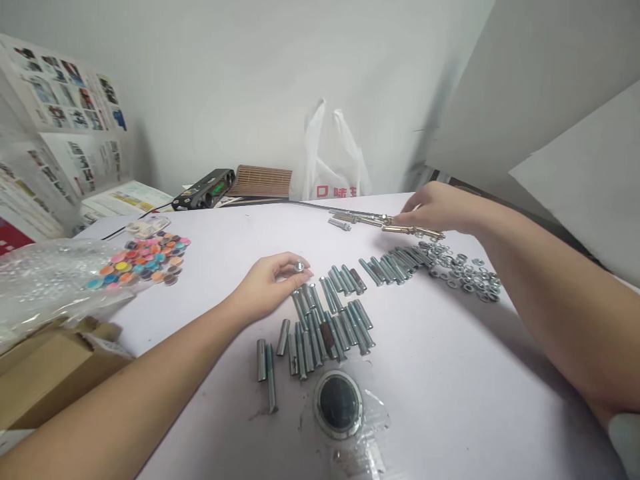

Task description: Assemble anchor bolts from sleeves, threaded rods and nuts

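My left hand (273, 283) is closed around a metal sleeve (299, 265), whose round end faces me, just left of the grouped metal parts. Below and right of it lie rows of silver sleeves and cone-ended bolts (313, 340), one of them rusty brown. Another row of silver sleeves and bolts (395, 265) runs toward the right. At the back right, my right hand (430, 207) reaches into a small pile of brass-coloured and silver expansion bolts (370, 219). Its fingers are bent together at the bolts, and what the tips pinch is hidden.
Washers and nuts (463, 272) are heaped at right. Coloured discs (145, 260), a clear plastic bag (55, 273) and a cardboard box (60, 373) sit at left. A round black disc (339, 403) is taped in front. Behind stand a white bag (333, 157) and a black device (205, 189).
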Tool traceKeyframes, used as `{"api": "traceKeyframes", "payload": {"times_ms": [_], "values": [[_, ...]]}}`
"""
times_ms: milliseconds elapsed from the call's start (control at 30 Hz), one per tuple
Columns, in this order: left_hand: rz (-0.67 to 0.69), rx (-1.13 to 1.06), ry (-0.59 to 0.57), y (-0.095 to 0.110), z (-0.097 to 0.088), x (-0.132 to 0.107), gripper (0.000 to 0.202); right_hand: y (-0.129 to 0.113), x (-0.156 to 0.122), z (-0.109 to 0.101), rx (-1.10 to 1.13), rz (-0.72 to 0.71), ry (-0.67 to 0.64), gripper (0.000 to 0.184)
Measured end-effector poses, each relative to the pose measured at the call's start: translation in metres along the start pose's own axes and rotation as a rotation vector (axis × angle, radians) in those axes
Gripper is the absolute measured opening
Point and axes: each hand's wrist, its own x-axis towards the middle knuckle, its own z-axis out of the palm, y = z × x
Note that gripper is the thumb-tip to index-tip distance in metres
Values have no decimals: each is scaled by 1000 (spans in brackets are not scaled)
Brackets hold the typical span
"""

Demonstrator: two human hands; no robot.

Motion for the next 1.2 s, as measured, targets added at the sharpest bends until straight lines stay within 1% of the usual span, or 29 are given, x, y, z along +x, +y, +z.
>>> {"api": "traceKeyframes", "payload": {"times_ms": [67, 133, 167, 233, 300, 333, 400, 467, 567, 767, 933, 1000, 1067, 1100, 1133, 1167, 1200], "values": [[22, -30, -12, -2, 0, 1, 28, -40, -16, 6, 72, -160, -61, 37], [53, -70, -27, -5, 1, 2, 27, -78, -30, 19, 149, -386, -72, 32], [70, -89, -35, -6, 1, 3, 27, -94, -36, 27, 180, -469, -83, 31], [100, -109, -48, -8, 1, 3, 26, -117, -43, 45, 176, -571, -60, 32], [116, -107, -63, -9, 1, 3, 25, -128, -45, 61, 143, -606, -16, 31], [119, -104, -71, -8, 1, 3, 25, -129, -44, 66, 138, -610, -7, 29], [119, -117, -91, -8, 0, 2, 25, -127, -43, 72, 168, -602, -31, 27], [110, -138, -105, -7, 0, 2, 25, -123, -42, 74, 233, -595, -69, 25], [76, -154, -97, -7, 0, 2, 27, -116, -42, 77, 346, -597, -95, 25], [48, -173, -102, -3, -1, 1, 29, -105, -43, 94, 649, -489, -230, 40], [42, -178, -108, -4, -1, 1, 25, -106, -45, 102, 731, -450, -211, 42], [53, -173, -116, -7, -1, 2, 25, -106, -47, 104, 754, -457, -217, 49], [65, -185, -126, -8, -2, 2, 27, -104, -47, 107, 746, -505, -222, 55], [66, -196, -131, -9, -2, 2, 28, -103, -47, 108, 735, -534, -212, 53], [60, -204, -130, -8, -2, 2, 29, -101, -47, 109, 730, -556, -195, 45], [49, -208, -125, -7, -2, 2, 29, -98, -47, 110, 736, -567, -161, 36], [36, -207, -117, -6, -2, 2, 28, -97, -47, 110, 755, -563, -110, 34]]}}
